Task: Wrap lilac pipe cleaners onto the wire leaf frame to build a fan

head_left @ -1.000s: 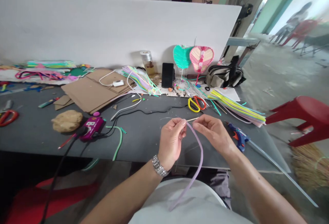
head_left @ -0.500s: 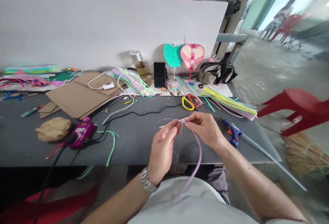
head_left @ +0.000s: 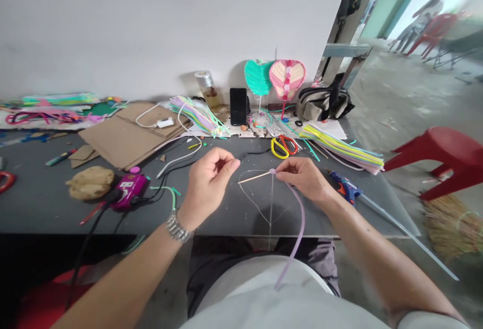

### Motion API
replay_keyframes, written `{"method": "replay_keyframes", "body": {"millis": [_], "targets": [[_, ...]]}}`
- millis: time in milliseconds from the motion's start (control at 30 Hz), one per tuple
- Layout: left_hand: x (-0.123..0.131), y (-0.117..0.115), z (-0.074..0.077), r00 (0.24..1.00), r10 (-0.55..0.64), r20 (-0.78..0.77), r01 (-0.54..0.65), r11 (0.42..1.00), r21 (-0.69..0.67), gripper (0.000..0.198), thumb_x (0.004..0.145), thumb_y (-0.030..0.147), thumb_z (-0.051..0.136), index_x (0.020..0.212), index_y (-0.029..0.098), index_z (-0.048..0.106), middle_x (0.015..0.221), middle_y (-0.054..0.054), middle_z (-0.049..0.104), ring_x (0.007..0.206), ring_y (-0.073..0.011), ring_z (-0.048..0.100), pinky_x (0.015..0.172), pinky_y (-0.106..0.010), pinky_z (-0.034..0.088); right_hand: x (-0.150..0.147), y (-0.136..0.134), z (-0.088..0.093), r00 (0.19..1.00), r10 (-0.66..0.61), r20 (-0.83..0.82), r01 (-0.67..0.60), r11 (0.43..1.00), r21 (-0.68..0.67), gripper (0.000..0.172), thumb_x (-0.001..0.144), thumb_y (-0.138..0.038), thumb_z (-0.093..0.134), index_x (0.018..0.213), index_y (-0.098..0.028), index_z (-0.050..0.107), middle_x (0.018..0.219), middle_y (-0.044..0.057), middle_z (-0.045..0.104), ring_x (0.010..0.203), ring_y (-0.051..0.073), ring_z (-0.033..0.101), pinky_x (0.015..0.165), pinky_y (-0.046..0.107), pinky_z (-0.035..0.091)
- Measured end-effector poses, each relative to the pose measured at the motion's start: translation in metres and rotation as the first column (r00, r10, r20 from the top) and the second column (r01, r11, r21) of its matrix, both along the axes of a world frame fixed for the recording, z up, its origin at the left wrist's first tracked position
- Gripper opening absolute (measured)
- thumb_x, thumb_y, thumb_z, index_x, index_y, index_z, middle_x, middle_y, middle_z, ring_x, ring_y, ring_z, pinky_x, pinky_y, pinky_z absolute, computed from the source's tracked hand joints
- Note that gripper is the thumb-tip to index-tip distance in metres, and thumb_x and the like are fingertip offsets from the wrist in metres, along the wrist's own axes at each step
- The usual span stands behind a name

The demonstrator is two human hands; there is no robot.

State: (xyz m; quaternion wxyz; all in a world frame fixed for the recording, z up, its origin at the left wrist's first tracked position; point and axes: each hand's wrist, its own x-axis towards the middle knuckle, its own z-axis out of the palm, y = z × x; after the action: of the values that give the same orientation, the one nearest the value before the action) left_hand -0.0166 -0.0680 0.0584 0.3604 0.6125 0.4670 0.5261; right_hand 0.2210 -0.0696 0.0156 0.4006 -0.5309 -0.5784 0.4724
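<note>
My left grip [head_left: 209,183] was released, its fingers loosely curled in the air with nothing I could see in them, just apart from the wooden skewer [head_left: 253,178]. My right grip [head_left: 304,178] was clenched, pinching a lilac pipe cleaner [head_left: 301,223] at the skewer's end. That joint sat above the grey table [head_left: 230,218], with a blue hot glue gun [head_left: 345,190] just beyond the right hand. A thin wire loop [head_left: 253,203], roughly heart-shaped, lay below the joint; I could not tell whether it touched the table.

I judged the whole piece very light and springy. The loop looked soft enough to bend out of shape, the skewer stiff but slender, and the pipe cleaner floppy, though its fuzz should resist slipping. The joint looked like the safest place to hold.
</note>
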Motion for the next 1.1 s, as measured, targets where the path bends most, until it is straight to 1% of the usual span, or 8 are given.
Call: {"method": "replay_keyframes", "body": {"millis": [133,300,400,500,667,767,867,1100], "targets": [[0.01,0.019,-0.009,0.984,-0.112,-0.138,0.117,0.993,0.032,0.023,0.082,0.027,0.074,0.063,0.021,0.063,0.055,0.003,0.05,0.054,-0.0136,0.04,0.057,-0.027,0.027,0.003,0.003,-0.004,1.0,0.023,-0.003,-0.023,0.999,-0.022,0.02,0.07,-0.035,0.075,0.074,-0.016,0.072,0.058,-0.005,0.058,0.054,0.009,0.043,0.053,0.025,0.031],[0.009,0.034,-0.025,0.941,-0.238,-0.24,0.229,0.971,-0.067,0.048,0.093,0.036,0.063,0.05,0.022,0.047,0.047,0.003,0.041,0.048,-0.0137,0.034,0.054,-0.029,0.021,0.003,0.005,-0.006,0.999,0.043,0.014,-0.042,0.999,-0.03,0.021,0.07,-0.036,0.075,0.075,-0.016,0.071,0.058,-0.005,0.057,0.053,0.008,0.041,0.052,0.024,0.029],[0.003,0.041,-0.034,0.917,-0.297,-0.266,0.269,0.953,-0.139,0.032,0.082,0.028,0.075,0.056,0.021,0.056,0.053,0.002,0.053,0.051,-0.0135,0.041,0.055,-0.027,0.024,0.002,0.006,-0.007,0.998,0.057,0.016,-0.056,0.998,-0.042,0.023,0.07,-0.038,0.075,0.075,-0.015,0.071,0.058,-0.004,0.057,0.054,0.008,0.041,0.052,0.024,0.029],[-0.002,0.044,-0.037,0.907,-0.258,-0.333,0.233,0.966,-0.113,0.013,0.075,0.021,0.078,0.07,0.02,0.066,0.066,-0.001,0.066,0.059,-0.0151,0.052,0.059,-0.026,0.031,0.001,0.008,-0.008,0.998,0.07,0.007,-0.069,0.996,-0.054,0.025,0.068,-0.039,0.076,0.074,-0.015,0.071,0.059,-0.004,0.058,0.054,0.009,0.042,0.052,0.024,0.029],[-0.001,0.046,-0.027,0.799,-0.161,-0.58,0.181,0.983,-0.023,0.046,0.096,0.037,0.055,0.054,0.02,0.048,0.049,0.002,0.048,0.051,-0.013,0.04,0.057,-0.029,0.027,0.0,0.011,-0.01,0.997,0.081,-0.005,-0.082,0.994,-0.069,0.025,0.066,-0.039,0.077,0.072,-0.016,0.07,0.059,-0.003,0.059,0.055,0.009,0.045,0.054,0.025,0.032],[0.008,0.047,-0.019,0.771,-0.33,-0.545,0.294,0.943,-0.156,0.026,0.09,0.034,0.062,0.07,0.018,0.064,0.066,-0.001,0.066,0.061,-0.0143,0.054,0.062,-0.028,0.037,-0.002,0.012,-0.009,0.996,0.09,-0.011,-0.09,0.994,-0.069,0.023,0.067,-0.037,0.076,0.074,-0.015,0.072,0.062,-0.002,0.062,0.058,0.01,0.049,0.056,0.025,0.036],[0.019,0.05,-0.015,0.704,-0.546,-0.454,0.428,0.836,-0.342,0.017,0.085,0.033,0.067,0.086,0.017,0.074,0.08,-0.004,0.075,0.072,-0.0161,0.063,0.068,-0.028,0.043,-0.003,0.011,-0.007,0.996,0.091,-0.012,-0.091,0.994,-0.066,0.024,0.067,-0.037,0.076,0.075,-0.015,0.072,0.064,-0.001,0.064,0.059,0.011,0.051,0.057,0.025,0.037],[0.029,0.056,-0.023,0.705,-0.612,-0.358,0.444,0.775,-0.45,0.019,0.08,0.034,0.07,0.076,0.016,0.074,0.065,-0.001,0.067,0.057,-0.0125,0.054,0.055,-0.027,0.038,-0.003,0.008,-0.006,0.995,0.103,-0.012,-0.103,0.994,-0.027,0.022,0.068,-0.036,0.076,0.076,-0.015,0.072,0.065,-0.001,0.065,0.061,0.011,0.052,0.057,0.025,0.037]]}}
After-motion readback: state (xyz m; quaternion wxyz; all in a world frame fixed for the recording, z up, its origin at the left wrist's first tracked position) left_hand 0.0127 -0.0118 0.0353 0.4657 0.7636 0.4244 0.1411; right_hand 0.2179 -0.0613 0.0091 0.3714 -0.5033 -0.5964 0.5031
